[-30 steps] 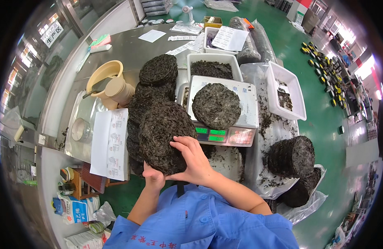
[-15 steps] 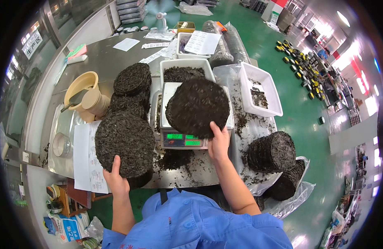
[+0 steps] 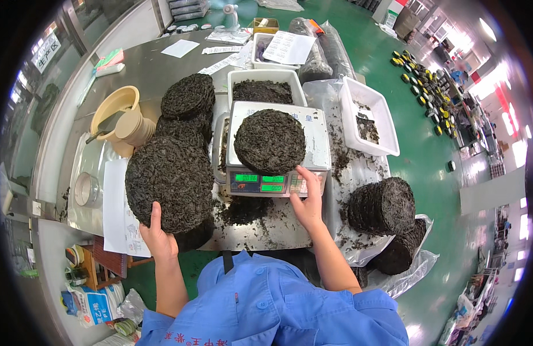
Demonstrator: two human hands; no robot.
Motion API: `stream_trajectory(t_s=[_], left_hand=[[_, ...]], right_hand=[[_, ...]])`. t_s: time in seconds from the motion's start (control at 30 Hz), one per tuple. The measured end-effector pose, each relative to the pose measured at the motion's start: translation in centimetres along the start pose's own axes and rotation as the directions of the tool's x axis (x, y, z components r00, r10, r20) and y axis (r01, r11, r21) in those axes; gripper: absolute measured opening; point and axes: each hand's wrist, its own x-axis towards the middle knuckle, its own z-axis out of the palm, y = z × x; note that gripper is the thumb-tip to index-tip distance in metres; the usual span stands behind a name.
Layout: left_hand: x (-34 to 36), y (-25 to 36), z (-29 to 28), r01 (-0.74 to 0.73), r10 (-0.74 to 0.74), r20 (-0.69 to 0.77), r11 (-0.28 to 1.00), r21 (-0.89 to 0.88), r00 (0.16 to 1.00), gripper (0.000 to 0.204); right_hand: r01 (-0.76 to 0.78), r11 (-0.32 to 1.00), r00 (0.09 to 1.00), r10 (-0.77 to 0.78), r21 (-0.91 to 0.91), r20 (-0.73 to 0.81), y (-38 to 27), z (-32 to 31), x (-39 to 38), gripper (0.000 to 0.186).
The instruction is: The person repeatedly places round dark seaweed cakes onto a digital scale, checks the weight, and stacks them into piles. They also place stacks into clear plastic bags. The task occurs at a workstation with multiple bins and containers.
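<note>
Left hand (image 3: 158,237) grasps a dark round pressed cake (image 3: 169,183) at lower left, beside the scale (image 3: 273,180); right hand (image 3: 308,203), fingers loose, touches the scale's front, nearer its weighed cake (image 3: 270,142).

One view only — worn on the head, left of a side-by-side pair, looking steeply down and a little forward. Upright, unmirrored; picture left matches own left. Wide fisheye: dark circular rim, straight edges of the steel bench (image 3: 157,69) bowed outward. Close over the work, with the weighing scale (image 3: 275,179) near centre frame. Blue-sleeved forearms entering from the lower edge, left hand (image 3: 158,235) and right hand (image 3: 307,202) both within frame. Upper right reaching far out across the green floor (image 3: 428,155). No second view supplied — nothing shared to compare.
</note>
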Motion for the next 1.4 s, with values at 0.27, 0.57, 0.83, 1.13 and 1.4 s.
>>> stream_trajectory(t_s=[0.27, 0.57, 0.83, 1.13, 1.4], left_hand=[[1.9, -0.5, 2.9, 0.232, -0.234, 0.011, 0.956, -0.18, 0.972, 0.041], [3.4, -1.1, 4.3, 0.253, -0.246, 0.058, 0.947, -0.196, 0.968, 0.048], [5.2, 0.9, 2.8, 0.152, -0.168, -0.067, 0.968, -0.202, 0.983, 0.045], [7.0, 0.1, -1.0, 0.154, -0.173, -0.084, 0.968, -0.198, 0.981, 0.05], [6.6, 0.0, -3.6, 0.18, -0.188, -0.113, 0.981, -0.073, 0.976, 0.047]], right_hand=[[-0.022, 0.999, 0.986, 0.025, 0.023, -0.165, 0.0, -0.7, 1.4, 0.049], [0.105, 0.987, 0.99, -0.116, -0.124, -0.079, -1.1, 2.3, 4.1, 0.057], [0.294, 0.941, 0.947, -0.311, -0.165, -0.083, -2.2, 5.1, 4.5, 0.05], [-0.289, 0.668, 0.551, 0.702, -0.686, 0.451, 13.1, 11.6, -9.6, 0.089], [-0.23, 0.852, 0.644, 0.496, -0.471, 0.583, 21.1, 18.2, -9.7, 0.105]])
